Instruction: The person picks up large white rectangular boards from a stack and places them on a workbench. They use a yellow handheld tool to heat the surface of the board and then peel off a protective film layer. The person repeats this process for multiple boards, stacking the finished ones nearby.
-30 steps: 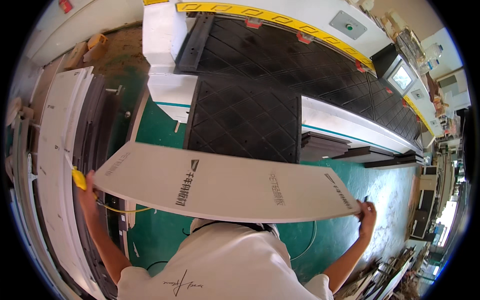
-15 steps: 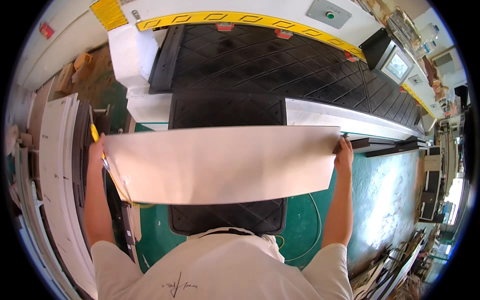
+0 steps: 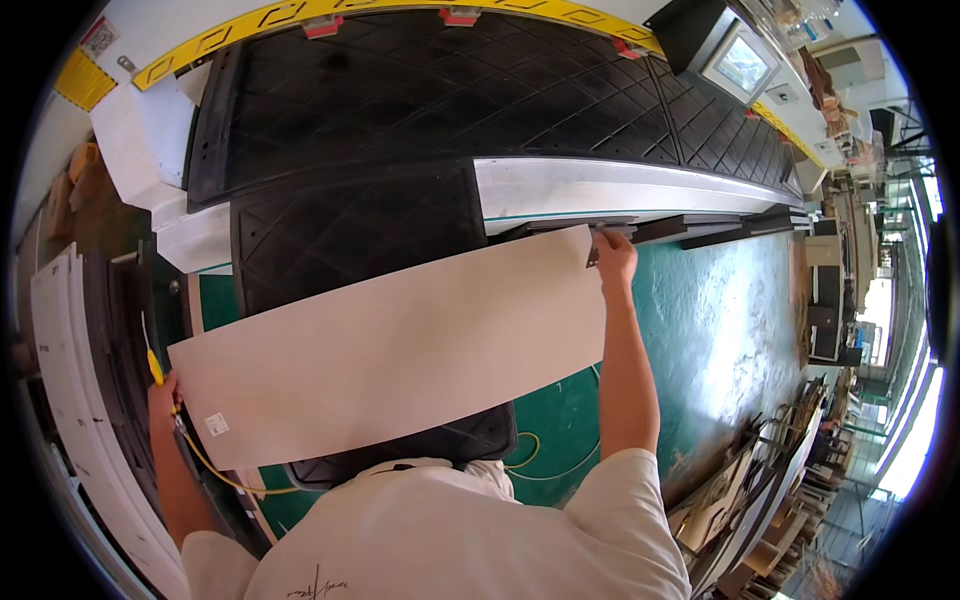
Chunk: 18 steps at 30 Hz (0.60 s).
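You hold a long pale board (image 3: 400, 350) flat in front of your chest, one hand at each end. Your left hand (image 3: 160, 395) is at the board's lower left corner, fingers clenched over the edge; a yellow-handled tool (image 3: 152, 362) pokes up just beside that hand, and a thin yellow cord (image 3: 215, 470) trails down from there under the board — whether the same hand grips the tool you cannot tell from here. Your right hand (image 3: 612, 250) is stretched out to the upper right corner, fingers pinching the board's edge.

The board slopes up from left to right and hangs above a black rubber mat (image 3: 350, 215) with a diamond pattern, which lies on the machine bed (image 3: 620, 185) ahead of you. A small white sticker (image 3: 216, 424) sits near the board's left end. Beyond the mat runs a wider black patterned surface (image 3: 450, 80) with a yellow border (image 3: 250, 18). The green floor (image 3: 720, 320) shows to your right, and white panels (image 3: 70, 380) are stacked along your left.
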### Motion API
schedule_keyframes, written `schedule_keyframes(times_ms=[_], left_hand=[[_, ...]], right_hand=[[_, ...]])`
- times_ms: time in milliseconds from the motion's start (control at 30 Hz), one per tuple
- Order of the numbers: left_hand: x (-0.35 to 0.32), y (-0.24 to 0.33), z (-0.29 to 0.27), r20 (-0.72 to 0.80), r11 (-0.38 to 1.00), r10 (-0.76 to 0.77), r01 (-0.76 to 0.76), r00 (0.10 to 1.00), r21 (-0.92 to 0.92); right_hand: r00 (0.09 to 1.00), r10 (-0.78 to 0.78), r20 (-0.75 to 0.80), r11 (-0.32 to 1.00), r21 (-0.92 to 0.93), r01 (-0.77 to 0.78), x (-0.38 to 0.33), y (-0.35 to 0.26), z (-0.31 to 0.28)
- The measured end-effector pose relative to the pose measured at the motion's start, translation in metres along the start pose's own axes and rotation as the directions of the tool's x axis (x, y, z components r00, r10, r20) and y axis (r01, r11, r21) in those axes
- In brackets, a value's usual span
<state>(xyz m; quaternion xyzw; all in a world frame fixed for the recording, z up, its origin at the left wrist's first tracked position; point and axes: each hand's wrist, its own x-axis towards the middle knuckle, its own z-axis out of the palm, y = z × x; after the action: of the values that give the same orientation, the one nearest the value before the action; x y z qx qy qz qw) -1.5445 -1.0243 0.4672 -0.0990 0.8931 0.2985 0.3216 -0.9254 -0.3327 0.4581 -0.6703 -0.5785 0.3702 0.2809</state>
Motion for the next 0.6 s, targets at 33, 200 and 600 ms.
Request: schedule_keyframes(times_ms=[33,200,600], left_hand=[[-0.008,-0.009,-0.001,0.004,1.0,-0.002,0.003,1.0,-0.005],[-0.032,-0.126,-0.028,-0.189,0.991,0.132,-0.122,0.973,0.062],[-0.195,-0.244,0.017,0.031,0.858,-0.183,0.175,0.983,-0.482]], right_hand=[[0.991,-0.123,-0.044,0.981,-0.159,0.114,0.003,0.008,0.006],[0.938,-0.339,-0.074,0.829,-0.494,0.261,0.016,0.01,0.027],[0.902,-0.431,0.006,0.82,-0.414,0.395,0.059,0.046,0.019]])
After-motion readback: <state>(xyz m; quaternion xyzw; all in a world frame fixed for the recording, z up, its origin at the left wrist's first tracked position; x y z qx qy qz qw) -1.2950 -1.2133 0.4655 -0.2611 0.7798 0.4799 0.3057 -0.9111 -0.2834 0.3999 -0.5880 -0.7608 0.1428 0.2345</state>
